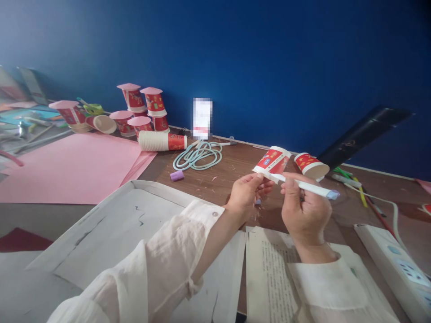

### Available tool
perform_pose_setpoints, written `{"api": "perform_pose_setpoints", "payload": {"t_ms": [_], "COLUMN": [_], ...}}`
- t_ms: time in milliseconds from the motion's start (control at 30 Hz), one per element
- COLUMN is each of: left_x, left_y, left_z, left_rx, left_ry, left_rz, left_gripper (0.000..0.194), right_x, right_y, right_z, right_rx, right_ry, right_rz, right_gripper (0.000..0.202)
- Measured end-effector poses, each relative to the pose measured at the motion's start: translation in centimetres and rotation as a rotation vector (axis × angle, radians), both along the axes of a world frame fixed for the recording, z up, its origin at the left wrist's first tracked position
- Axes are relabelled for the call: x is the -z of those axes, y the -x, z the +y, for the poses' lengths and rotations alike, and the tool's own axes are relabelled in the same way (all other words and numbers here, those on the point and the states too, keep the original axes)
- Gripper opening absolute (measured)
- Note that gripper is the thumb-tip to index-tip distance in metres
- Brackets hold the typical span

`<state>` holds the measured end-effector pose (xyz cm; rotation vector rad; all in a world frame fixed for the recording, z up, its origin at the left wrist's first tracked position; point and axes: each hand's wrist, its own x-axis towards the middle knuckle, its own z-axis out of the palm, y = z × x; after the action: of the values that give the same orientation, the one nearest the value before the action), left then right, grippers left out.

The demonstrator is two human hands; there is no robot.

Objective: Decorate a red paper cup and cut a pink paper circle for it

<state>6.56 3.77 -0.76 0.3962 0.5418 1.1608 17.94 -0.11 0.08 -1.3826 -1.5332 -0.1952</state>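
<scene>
Pinched at its rim by my left hand [247,193], a red paper cup [274,160] is held upside down and tilted over the brown table [218,181]. My right hand [306,211] grips a white pen-like tool [311,187] with a bluish end pointing right; its other end meets the cup's rim near my left fingertips. A second red cup [308,165] lies behind my right hand, its base facing toward me. A purple cap [177,175] rests on the table to the left.
Red cups with pink tops [132,96] stand at the back left, beside a nested cup stack [161,141] and pink sheets [74,166]. A coiled cable [198,156] lies mid-table. Printed paper [269,273] and a power strip [392,264] are near the front right.
</scene>
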Motion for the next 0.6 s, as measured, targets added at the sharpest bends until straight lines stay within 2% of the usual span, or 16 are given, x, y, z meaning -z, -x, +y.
{"api": "perform_pose_setpoints", "payload": {"t_ms": [333, 500, 600], "left_x": [-0.1, -0.3, -0.5], "left_y": [0.0, 0.1, 0.3], "left_z": [0.0, 0.0, -0.1], "left_rx": [0.0, 0.0, 0.059], "left_ry": [0.055, 0.118, 0.152], "left_rz": [-0.012, -0.073, -0.1], "left_gripper": [0.016, 0.017, 0.015], "right_x": [-0.4, -0.4, 0.2], "right_y": [0.6, 0.2, -0.4], "right_z": [-0.4, 0.7, 2.0], "right_rx": [0.024, 0.051, -0.042], "right_ry": [0.019, -0.137, -0.064], "right_rz": [0.113, 0.458, 0.812], "right_gripper": [0.03, 0.024, 0.029]}}
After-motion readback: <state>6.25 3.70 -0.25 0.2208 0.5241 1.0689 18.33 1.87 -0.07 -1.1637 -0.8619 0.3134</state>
